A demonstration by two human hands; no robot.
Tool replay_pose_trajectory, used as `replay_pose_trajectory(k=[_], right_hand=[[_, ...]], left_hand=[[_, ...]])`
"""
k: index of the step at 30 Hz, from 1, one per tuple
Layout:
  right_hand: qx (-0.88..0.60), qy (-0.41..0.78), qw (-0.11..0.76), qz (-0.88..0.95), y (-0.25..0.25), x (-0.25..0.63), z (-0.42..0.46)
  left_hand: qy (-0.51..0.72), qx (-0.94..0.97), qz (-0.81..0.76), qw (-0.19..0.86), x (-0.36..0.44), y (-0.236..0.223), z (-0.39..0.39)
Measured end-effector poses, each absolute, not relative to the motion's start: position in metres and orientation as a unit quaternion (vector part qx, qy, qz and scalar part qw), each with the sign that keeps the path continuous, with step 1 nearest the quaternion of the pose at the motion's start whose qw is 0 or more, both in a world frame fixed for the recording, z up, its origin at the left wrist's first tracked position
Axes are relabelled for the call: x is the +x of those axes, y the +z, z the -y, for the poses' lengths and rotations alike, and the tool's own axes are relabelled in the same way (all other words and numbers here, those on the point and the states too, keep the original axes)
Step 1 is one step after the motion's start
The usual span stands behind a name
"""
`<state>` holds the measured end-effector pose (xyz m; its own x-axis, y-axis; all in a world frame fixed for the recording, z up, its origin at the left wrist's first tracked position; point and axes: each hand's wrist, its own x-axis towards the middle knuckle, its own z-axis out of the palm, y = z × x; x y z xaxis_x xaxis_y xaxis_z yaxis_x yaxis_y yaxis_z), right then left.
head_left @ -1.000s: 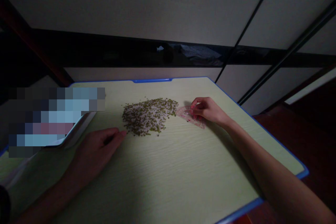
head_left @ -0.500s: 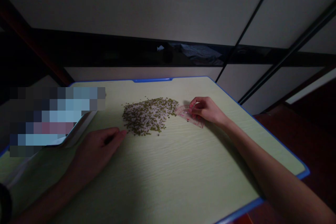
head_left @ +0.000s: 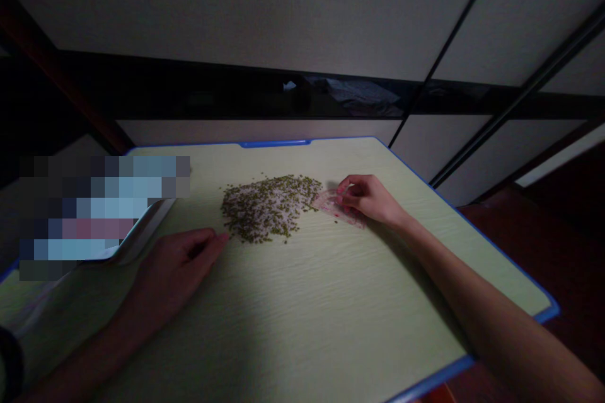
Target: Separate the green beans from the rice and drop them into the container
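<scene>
A heap of small green beans mixed with white grains [head_left: 267, 206] lies in the middle of a pale green table [head_left: 302, 315] with a blue rim. My right hand [head_left: 368, 198] pinches a clear pink protractor [head_left: 333, 206] whose edge touches the heap's right side. My left hand [head_left: 174, 264] rests flat on the table, fingers loosely together, its fingertips just left of the heap's near edge and holding nothing.
A tablet-like device with a lit, blurred-out screen [head_left: 142, 230] lies at the table's left. A dark wall rail and panelled wall stand behind the table. The table's right edge drops to a dark reddish floor [head_left: 558, 245].
My right hand with the protractor has crept a little to the left, closer into the heap's right side. The left hand has stayed put.
</scene>
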<state>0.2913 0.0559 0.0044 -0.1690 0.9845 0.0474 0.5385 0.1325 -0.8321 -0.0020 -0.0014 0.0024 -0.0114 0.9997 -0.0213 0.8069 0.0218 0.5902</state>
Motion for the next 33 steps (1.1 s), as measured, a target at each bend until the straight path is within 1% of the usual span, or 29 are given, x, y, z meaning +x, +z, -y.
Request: replay_pose_trajectory(k=[14,25,33], right_hand=[[-0.540,0.352,0.316,0.697,0.003,0.285,-0.054],[-0.508,0.323,0.337,0.724,-0.005,0.276,-0.057],[-0.486,0.353,0.308,0.738,-0.002,0.278,-0.054]], left_hand=[[0.207,0.662,-0.683,0.231,-0.003,0.002,0.001],[0.207,0.662,-0.683,0.227,-0.002,0.003,0.002],[0.218,0.665,-0.677,0.228,-0.001,0.002,0.001]])
